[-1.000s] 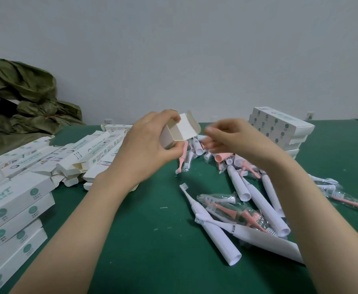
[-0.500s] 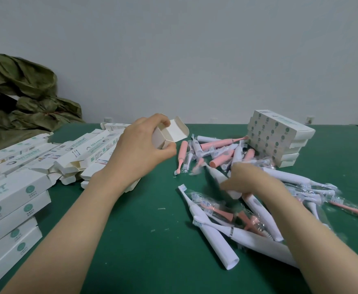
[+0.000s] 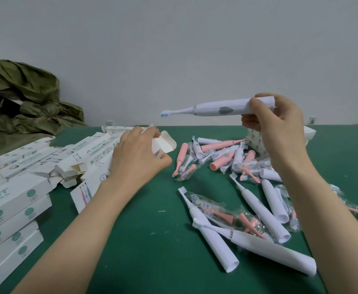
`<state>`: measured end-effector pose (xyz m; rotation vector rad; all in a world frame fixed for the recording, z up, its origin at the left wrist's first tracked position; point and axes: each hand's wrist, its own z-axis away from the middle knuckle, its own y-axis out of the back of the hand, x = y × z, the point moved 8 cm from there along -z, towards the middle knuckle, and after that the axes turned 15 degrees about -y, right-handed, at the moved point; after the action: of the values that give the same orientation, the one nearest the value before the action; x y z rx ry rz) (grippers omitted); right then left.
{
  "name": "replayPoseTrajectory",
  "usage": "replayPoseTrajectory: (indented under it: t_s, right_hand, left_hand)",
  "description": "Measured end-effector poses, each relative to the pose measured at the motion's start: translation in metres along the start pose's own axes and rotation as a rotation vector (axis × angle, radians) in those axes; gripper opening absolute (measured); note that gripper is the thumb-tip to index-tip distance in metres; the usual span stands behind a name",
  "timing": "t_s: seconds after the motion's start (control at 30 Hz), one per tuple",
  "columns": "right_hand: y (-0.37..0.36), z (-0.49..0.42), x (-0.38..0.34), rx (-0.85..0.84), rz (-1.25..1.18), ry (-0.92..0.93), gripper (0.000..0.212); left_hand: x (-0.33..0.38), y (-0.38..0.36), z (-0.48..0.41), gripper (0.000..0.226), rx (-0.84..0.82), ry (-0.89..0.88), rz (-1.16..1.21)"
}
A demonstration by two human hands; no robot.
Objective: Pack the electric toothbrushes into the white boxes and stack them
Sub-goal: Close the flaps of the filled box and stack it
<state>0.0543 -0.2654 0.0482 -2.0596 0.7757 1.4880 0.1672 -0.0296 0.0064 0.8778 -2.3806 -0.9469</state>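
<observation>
Toothbrush handling was observed at a green table (image 3: 148, 257). My right hand (image 3: 279, 132) pinched a white electric toothbrush (image 3: 222, 109) by its butt end, thumb and fingers curled round it. The brush was in the air above the far side of the table, near level, bristles pointing left, grey button facing me.

My left hand (image 3: 137, 160) gripped an open white box (image 3: 165, 143) at its open end, fingers curled over the top and thumb beneath. The end flap stood out to the right. The hand hid the rest of that box, so I could not tell what it rested on. Brush and box were well apart.

Loose toothbrushes (image 3: 226, 158), white and pink, lay heaped just right of the box. Further white ones lay nearer me, beside bagged pink brush heads (image 3: 218, 215). A stack of closed boxes (image 3: 256, 143) stood far right, largely behind my right wrist. Boxes with open flaps (image 3: 82, 160) lay jumbled on the left, with stacked boxes (image 3: 12, 209) at the near left edge. A crumpled olive-green cloth (image 3: 25, 96) sat far left against the wall.
</observation>
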Motion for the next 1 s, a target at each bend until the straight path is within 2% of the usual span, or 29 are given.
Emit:
replayPoseTrajectory:
  t_s: [0.27,0.47,0.63,0.7,0.8,0.87,0.93,1.0]
  right_hand:
    - [-0.01,0.002,-0.004,-0.093,0.246,0.041,0.032]
    - [-0.016,0.006,-0.001,-0.129,0.242,0.067,0.036]
    - [-0.053,0.032,0.007,-0.252,0.322,0.129,0.045]
    - [-0.065,0.042,0.009,-0.265,0.307,0.154,0.042]
    - [-0.07,0.051,0.001,-0.196,0.371,0.297,0.027]
    - [-0.078,0.055,0.001,-0.277,0.507,0.362,0.014]
    - [-0.085,0.055,0.01,-0.382,0.59,0.349,0.011]
    - [-0.08,0.048,0.017,-0.331,0.501,0.271,0.014]
  left_hand:
    - [-0.001,-0.001,-0.001,0.049,-0.009,0.019,0.049]
    - [0.023,-0.008,0.0,0.048,-0.05,-0.071,0.134]
    - [0.038,-0.007,0.001,0.055,-0.044,-0.101,0.186]
    - [0.043,-0.003,0.0,0.052,-0.026,-0.122,0.202]
    - [0.048,0.003,-0.002,0.051,0.021,-0.123,0.227]
    - [0.048,0.006,-0.002,0.051,0.045,-0.122,0.245]
    - [0.047,0.005,-0.001,0.05,0.035,-0.122,0.249]
    - [0.044,0.003,0.0,0.049,0.02,-0.111,0.244]
